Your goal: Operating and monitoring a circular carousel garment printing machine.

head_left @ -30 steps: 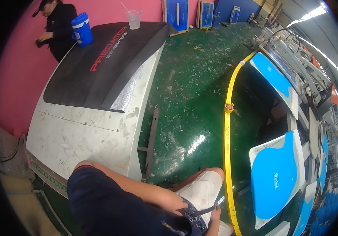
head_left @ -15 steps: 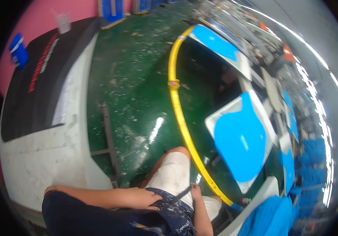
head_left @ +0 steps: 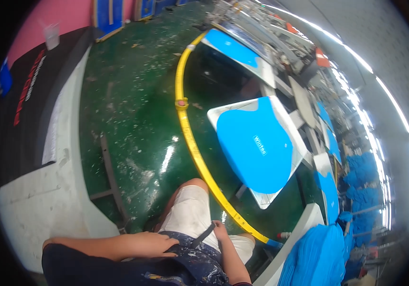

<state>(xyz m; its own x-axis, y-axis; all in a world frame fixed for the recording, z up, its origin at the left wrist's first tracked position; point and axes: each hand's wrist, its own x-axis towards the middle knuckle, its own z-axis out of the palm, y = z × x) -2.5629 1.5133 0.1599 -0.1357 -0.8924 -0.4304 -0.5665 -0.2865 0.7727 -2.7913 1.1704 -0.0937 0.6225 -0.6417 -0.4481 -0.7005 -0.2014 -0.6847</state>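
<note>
Strap (head_left: 203, 236), dark and narrow, lies at the person's lap, slanting from the right hand (head_left: 220, 231) down and leftward toward the waist. Its long axis points roughly from the right fingers to a spot just beside the left fingertips, so the band spans most of the short gap between the two hands. The right hand is the nearer one, already touching: its fingers are curled closed around the upper end, with the knuckles near the inner edge of the white shorts (head_left: 185, 209). The strap's lower end meets the paint-flecked dark cloth (head_left: 190, 257) at the waist; whether it is joined there or merely tucked, I cannot tell.

The left hand (head_left: 156, 244) comes in from the left, its forearm almost level across the body. It lies back upward on the dark cloth, fingers loosely spread and slightly bent, apart from the strap. Its palm is hidden, so I cannot tell whether it pinches any cloth. From it, the strap lies to the right, rising away toward the other hand.

Beyond the knees curves a yellow rail (head_left: 191, 145); a pale desk (head_left: 47, 200) stands to the left, clear of both hands.
</note>
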